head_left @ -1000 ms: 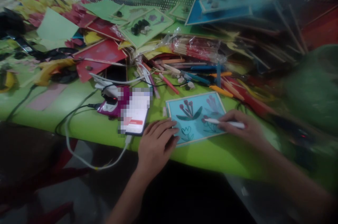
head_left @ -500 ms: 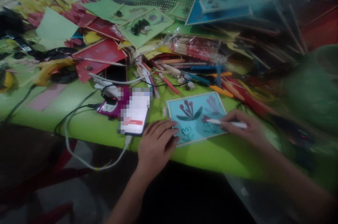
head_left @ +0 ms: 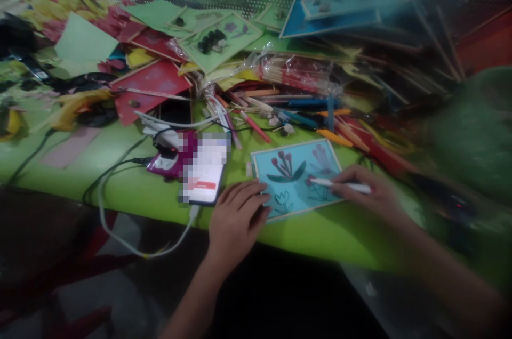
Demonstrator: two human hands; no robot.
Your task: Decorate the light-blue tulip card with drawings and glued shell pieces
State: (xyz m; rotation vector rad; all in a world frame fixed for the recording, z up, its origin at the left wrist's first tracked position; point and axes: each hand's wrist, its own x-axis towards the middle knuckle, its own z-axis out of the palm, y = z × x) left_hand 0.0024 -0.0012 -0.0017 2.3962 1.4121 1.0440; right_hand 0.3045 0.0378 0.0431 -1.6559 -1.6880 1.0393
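A light blue card (head_left: 298, 198) with a pale stick border lies flat on the green table, showing several drawn flowers, some coloured dark red and green and others only outlined. My right hand (head_left: 362, 190) pinches a white marker pen (head_left: 352, 186), its tip at the red flower on the card's lower right. Over the card's left edge rest the fingertips of my left hand (head_left: 240, 214), palm down with the fingers stretched out. Just left of that hand is a phone (head_left: 206, 174) with a lit screen and a white cable plugged in.
A purple power strip (head_left: 170, 166) with plugs and cables sits beside the phone. Behind the card lie several pens, including a red pen (head_left: 255, 127), and small stones. Further back are a green framed card (head_left: 222, 40), a red card (head_left: 154, 88) and a yellow glue gun (head_left: 80, 107).
My right hand and the marker pen have shifted very slightly left over the red flower. My left hand and the card stay where they were.
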